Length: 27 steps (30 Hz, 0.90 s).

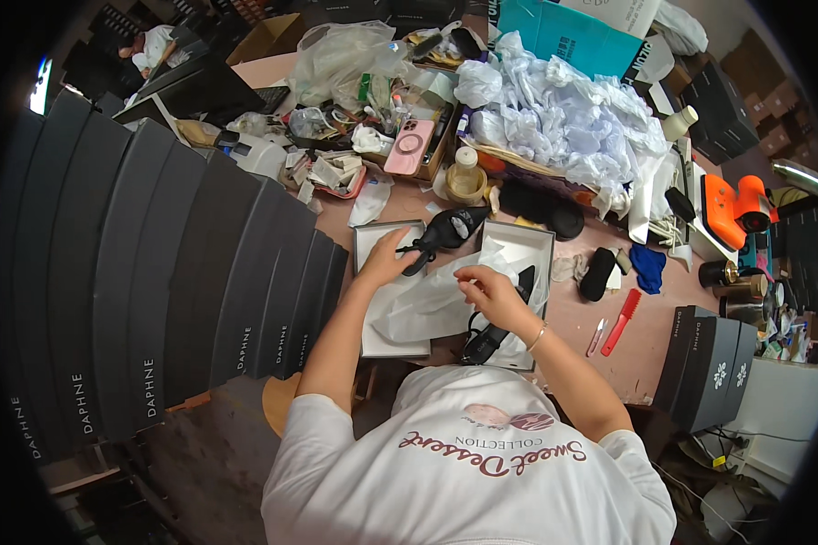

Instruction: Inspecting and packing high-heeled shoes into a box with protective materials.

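Black shoe point(441, 234): smooth, leather-like (faintly glossy). White tissue point(424, 306): crinkled paper. Stacked boxes point(191, 272): matt card.

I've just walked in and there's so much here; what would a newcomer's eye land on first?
Probably the towering dark boxes filling the left side, then the heap of crumpled white paper at the table's far side. The orange device at the right edge glows against the duller things. At the centre, the left hand is on a black shoe above an open box.
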### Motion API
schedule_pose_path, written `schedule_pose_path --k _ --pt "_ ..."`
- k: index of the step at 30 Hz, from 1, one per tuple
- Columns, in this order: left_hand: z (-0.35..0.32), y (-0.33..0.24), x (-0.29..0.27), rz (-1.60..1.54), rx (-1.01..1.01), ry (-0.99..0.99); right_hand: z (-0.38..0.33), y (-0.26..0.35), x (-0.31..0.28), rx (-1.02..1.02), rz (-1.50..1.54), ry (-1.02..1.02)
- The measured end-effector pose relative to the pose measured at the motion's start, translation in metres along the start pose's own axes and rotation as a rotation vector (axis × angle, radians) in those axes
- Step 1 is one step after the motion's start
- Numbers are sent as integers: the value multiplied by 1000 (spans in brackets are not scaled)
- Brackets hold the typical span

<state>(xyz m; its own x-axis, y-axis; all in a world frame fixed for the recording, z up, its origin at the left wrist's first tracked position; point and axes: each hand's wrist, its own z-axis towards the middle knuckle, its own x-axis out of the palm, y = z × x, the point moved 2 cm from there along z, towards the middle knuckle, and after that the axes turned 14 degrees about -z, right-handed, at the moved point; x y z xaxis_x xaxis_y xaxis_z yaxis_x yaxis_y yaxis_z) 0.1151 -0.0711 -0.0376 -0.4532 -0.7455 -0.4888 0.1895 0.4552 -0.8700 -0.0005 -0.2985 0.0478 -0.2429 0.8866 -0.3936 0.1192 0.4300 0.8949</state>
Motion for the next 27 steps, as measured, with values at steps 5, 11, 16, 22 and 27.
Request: schedule_pose_path --k 5,11,16,22,27 --pt "-19 -16 19 45 -60 -138 39 6 11 -226 -339 -64" --pt "-67 -81 19 -122 -105 -18 36 20 38 -622 -705 -33" --pt "-99 -90 18 -200 -185 -126 21 -22 67 -365 -676 122" --pt "-126 -62 28 -512 -306 -173 3 2 78 -572 -493 -121" --pt "-135 -53 23 -317 -134 -184 8 -4 82 -465 -372 -22"
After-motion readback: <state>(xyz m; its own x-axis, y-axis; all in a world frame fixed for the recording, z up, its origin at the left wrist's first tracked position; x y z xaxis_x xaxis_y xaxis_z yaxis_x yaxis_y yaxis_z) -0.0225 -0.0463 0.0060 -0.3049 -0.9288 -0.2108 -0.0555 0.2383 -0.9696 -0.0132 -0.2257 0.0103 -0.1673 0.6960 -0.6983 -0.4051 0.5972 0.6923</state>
